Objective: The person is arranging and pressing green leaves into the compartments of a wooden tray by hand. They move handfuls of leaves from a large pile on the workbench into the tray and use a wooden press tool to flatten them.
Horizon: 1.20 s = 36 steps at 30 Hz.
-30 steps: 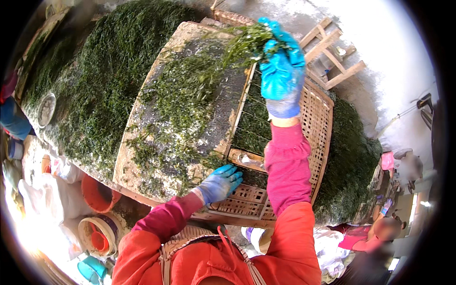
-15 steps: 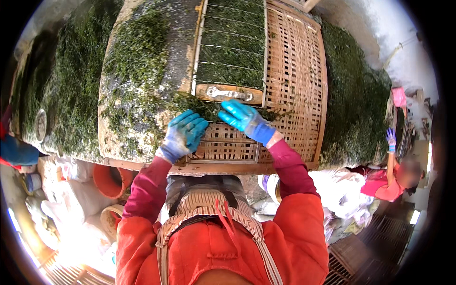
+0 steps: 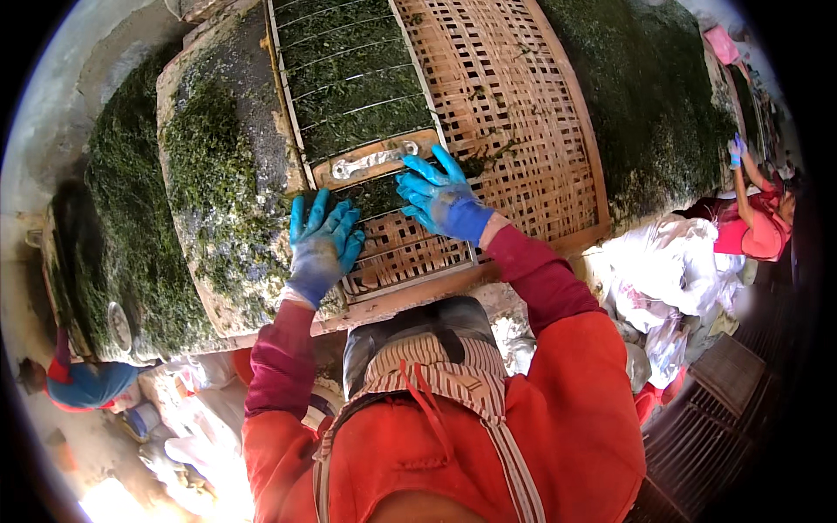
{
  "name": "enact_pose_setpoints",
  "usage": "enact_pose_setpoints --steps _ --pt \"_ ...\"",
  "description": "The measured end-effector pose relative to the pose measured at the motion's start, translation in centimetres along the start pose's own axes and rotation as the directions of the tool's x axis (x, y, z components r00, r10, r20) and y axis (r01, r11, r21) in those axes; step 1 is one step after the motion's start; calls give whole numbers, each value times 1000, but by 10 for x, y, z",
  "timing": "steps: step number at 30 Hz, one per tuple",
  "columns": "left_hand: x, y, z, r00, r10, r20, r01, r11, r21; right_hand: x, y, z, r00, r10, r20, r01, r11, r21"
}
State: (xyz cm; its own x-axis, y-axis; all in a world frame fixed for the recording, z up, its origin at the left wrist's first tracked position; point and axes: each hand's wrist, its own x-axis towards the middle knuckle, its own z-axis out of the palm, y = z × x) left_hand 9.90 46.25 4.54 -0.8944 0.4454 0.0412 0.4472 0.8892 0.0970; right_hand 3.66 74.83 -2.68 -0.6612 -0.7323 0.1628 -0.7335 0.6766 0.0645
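Observation:
A long white-edged frame with thin crossbars lies on the woven bamboo mat. Dark green seaweed-like shreds fill it. Across its near part sits a wooden bar with a metal handle. My left hand, in a blue glove, is open with fingers spread beside the bar's left end. My right hand, gloved alike, is open near the bar's right end. Between my hands, a strip of green shreds lies along the bar's near side. Neither hand grips the handle.
Green shreds cover a speckled slab at left, with more heaped beyond it. Another green bed lies right of the mat. A co-worker is at far right, another person at far left. White plastic bags sit below the table's right.
The whole view has tilted and shifted. My left hand has moved to the bar's left end and its fingers have spread. My right hand's fingers have spread wider near the bar's right end.

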Motion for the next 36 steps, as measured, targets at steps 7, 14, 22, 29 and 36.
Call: enact_pose_setpoints --steps 7,14,22,29,36 --pt "8 7 0 1000 -15 -19 16 997 76 22 -6 -7 990 -137 46 138 810 -569" --pt "3 -3 -5 999 -51 -6 51 994 100 29 -33 -22 921 -232 -312 272 958 89" --pt "-25 -77 -48 960 -264 -89 264 964 -15 35 -48 -31 923 34 -383 149 887 437" --pt "65 -47 -77 997 -24 73 36 985 -167 81 -82 -6 988 -28 -149 78 938 337" --pt "102 -36 -122 837 274 -474 -547 385 -743 48 -61 26 971 89 -220 110 651 751"
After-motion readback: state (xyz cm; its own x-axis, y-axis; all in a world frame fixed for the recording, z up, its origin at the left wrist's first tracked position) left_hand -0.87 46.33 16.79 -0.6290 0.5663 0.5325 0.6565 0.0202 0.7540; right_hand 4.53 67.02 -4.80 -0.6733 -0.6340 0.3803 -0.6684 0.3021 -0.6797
